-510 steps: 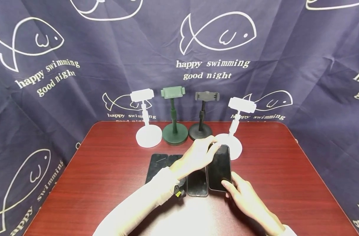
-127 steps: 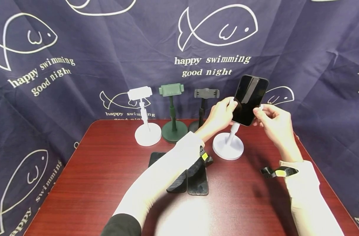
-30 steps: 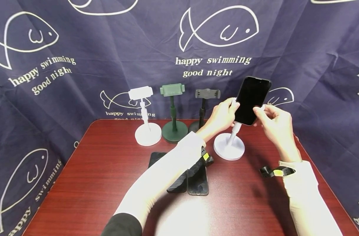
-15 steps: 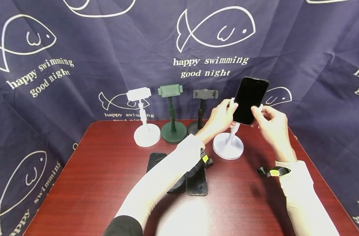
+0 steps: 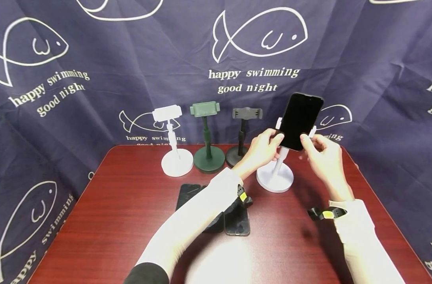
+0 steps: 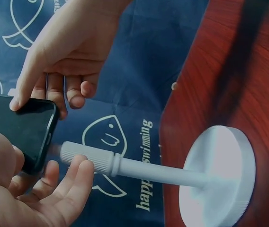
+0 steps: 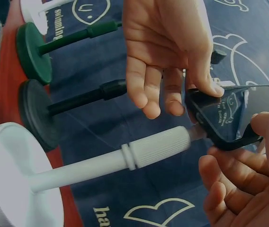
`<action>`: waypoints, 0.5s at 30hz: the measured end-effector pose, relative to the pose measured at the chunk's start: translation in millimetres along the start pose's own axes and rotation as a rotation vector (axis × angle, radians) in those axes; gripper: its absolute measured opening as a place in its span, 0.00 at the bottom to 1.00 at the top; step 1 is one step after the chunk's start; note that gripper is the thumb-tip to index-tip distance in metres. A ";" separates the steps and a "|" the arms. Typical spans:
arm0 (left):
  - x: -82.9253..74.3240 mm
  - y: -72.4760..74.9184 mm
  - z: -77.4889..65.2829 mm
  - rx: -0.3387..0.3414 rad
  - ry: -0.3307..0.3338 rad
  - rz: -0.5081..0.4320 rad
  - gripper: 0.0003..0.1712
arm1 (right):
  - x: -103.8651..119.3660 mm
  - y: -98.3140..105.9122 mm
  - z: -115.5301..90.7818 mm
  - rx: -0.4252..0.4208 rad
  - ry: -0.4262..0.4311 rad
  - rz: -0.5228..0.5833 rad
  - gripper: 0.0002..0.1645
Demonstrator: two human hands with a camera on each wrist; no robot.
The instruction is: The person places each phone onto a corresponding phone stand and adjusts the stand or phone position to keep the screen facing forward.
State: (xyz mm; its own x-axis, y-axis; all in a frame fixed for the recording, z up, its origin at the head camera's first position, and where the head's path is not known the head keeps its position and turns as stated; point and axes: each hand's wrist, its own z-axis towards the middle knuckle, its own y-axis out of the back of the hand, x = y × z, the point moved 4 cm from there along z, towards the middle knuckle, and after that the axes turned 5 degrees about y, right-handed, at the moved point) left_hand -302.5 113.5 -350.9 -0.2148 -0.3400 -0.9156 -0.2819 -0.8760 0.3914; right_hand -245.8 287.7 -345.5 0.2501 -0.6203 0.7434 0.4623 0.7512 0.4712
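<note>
A black smartphone (image 5: 302,118) stands upright, tilted slightly right, in the clamp (image 5: 278,123) of the rightmost white phone stand (image 5: 274,179). Both white clamp ends show at its long sides. My left hand (image 5: 262,149) pinches the lower left corner, thumb on the screen and fingers behind. At the lower right edge my right hand (image 5: 324,158) pinches the phone the same way. In the left wrist view, the stand's ribbed white collar (image 6: 87,157) runs just below the phone's bottom edge. The right wrist view shows both thumbs on the dark screen (image 7: 241,111).
Left of this stand are a black phone stand (image 5: 241,152), a green one (image 5: 208,157) and another white one (image 5: 177,162), their clamps holding nothing. Several phones (image 5: 237,223) lie on the red table (image 5: 105,221), partly under my left forearm. A patterned blue curtain (image 5: 187,71) hangs behind.
Seventeen seconds ago the phone was held low over the table; by four seconds ago it was at the stand's clamp. Just now both hands slid down from the clamp ends to the phone's lower edges.
</note>
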 end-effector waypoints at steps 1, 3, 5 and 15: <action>2.0 0.1 -0.7 -0.002 -0.004 0.004 0.17 | -1.2 -1.3 -1.5 0.008 -0.001 -0.001 0.23; 6.3 0.0 -2.4 -0.002 -0.014 0.019 0.16 | -3.8 -3.8 -5.2 0.023 -0.005 0.003 0.24; 10.5 -0.2 -4.3 0.005 -0.024 0.026 0.16 | -6.4 -6.8 -9.0 0.036 -0.009 0.012 0.25; 26.1 5.7 -16.3 -0.007 -0.090 0.120 0.12 | 12.2 -24.5 -34.4 0.123 -0.003 0.109 0.22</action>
State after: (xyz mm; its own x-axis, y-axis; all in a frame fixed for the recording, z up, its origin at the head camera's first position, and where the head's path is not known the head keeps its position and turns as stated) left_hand -294.4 94.0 -374.1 -0.3295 -0.4106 -0.8502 -0.2426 -0.8335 0.4965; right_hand -224.8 254.0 -364.3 0.2910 -0.5328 0.7947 0.3243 0.8364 0.4420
